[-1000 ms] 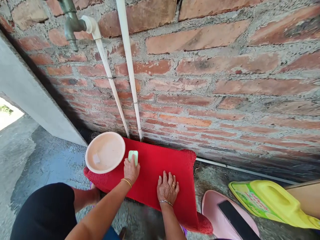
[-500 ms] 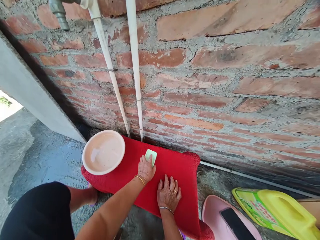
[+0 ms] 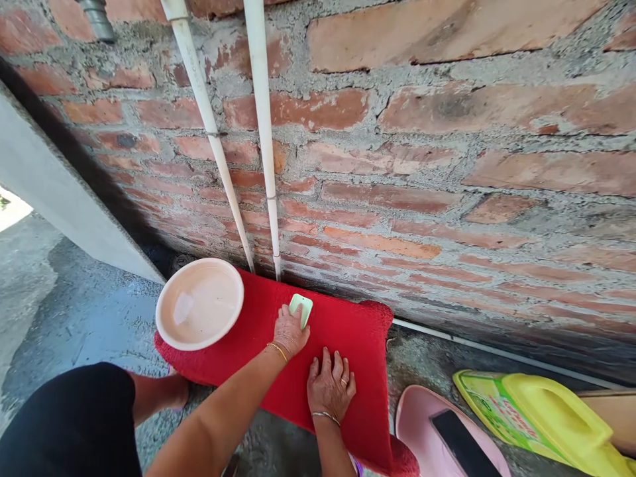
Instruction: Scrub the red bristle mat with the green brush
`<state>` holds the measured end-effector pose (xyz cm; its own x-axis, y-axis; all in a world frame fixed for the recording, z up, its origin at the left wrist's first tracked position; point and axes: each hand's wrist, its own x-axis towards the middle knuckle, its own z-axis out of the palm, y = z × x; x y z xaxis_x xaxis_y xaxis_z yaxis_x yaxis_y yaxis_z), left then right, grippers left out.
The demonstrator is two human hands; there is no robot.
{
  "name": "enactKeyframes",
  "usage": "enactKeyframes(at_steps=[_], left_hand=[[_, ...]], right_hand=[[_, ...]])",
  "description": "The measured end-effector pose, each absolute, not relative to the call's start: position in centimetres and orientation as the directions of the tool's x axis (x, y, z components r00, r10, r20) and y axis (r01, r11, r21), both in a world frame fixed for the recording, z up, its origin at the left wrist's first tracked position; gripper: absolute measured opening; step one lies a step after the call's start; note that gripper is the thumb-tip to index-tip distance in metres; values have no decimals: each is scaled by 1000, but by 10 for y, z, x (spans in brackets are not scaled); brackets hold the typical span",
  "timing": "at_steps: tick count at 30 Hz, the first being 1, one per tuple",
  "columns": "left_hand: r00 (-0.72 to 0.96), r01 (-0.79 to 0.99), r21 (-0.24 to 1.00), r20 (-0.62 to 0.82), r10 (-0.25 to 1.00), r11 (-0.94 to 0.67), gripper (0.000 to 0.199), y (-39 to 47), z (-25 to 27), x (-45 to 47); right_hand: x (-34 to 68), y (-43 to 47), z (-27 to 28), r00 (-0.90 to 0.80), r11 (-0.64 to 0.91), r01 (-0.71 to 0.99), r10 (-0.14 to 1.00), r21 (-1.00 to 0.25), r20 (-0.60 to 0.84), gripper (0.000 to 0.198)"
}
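Rubbing red cloth point(image 3: 342, 324) looks like the step: L hand point(image 3: 291, 331) curled round green block point(image 3: 303, 306), just below ctr; R hand point(image 3: 330, 389) spread flat on cloth, lower ctr, no hold seen. Next stroke prob. needs firm L grip, cloth taut.

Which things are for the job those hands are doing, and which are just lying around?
For the job:
pale green block, in the left hand
red cloth, under the right hand
peach basin on the cloth, probably

Seemingly just lying around:
black phone
pink plastic thing under it
yellow jug
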<state>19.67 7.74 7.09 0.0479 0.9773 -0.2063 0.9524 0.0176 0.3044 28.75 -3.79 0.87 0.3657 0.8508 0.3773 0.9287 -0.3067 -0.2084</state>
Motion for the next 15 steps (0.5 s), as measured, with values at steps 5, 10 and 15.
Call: enactKeyframes(at_steps=[5, 10, 15], left_hand=[[-221, 924, 275, -181, 958, 265, 60, 105, 87, 160], [-333, 903, 216, -192, 923, 370, 62, 118, 89, 156], [63, 963, 270, -242, 968, 5, 66, 87, 74, 211]], right_hand=[[286, -38, 8, 384, -321, 921, 847, -220, 368, 41], [286, -39, 9, 385, -327, 920, 857, -214, 344, 41], [287, -39, 6, 385, -322, 919, 861, -229, 332, 41]])
